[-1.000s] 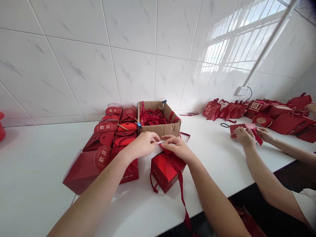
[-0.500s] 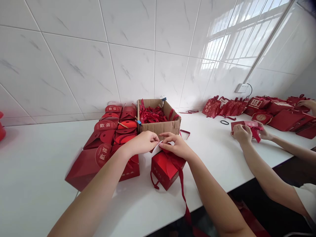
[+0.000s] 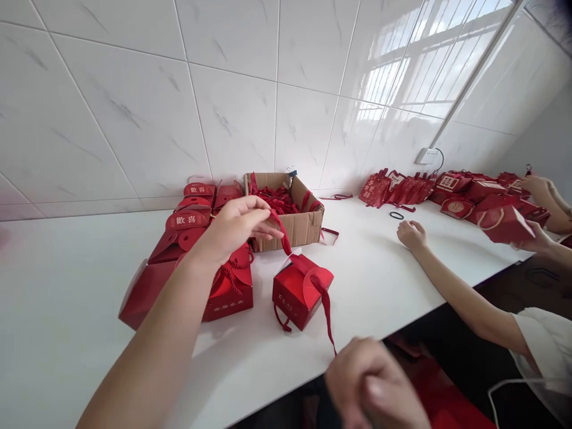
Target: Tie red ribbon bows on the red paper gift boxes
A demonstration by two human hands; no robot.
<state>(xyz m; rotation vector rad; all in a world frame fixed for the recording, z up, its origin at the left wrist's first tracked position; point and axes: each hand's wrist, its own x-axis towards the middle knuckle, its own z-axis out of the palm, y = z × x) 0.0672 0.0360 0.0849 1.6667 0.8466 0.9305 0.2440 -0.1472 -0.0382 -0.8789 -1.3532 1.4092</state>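
Observation:
A small red gift box (image 3: 292, 301) stands on the white table, with a dark red ribbon (image 3: 328, 316) running across its top. My left hand (image 3: 241, 229) pinches one end of that ribbon, up and to the left of the box. Low at the table's front edge, my right hand (image 3: 373, 381) is closed and a little blurred; the ribbon's other end runs down into it. A twisted red cord hangs at the box's left side. Part of a white flap shows behind the box top.
Several finished-looking red boxes (image 3: 154, 277) stand in rows to the left. Behind is a cardboard box (image 3: 292, 229) full of red ribbons. On the right, a co-worker's hands (image 3: 412, 236) work near more red boxes (image 3: 456, 207), red tags (image 3: 374, 189) and a black ring (image 3: 396, 215).
My hands have moved apart from the box top: the left up and left, the right down toward me, with the ribbon stretched between. The co-worker's hands have separated, one lifting a red box.

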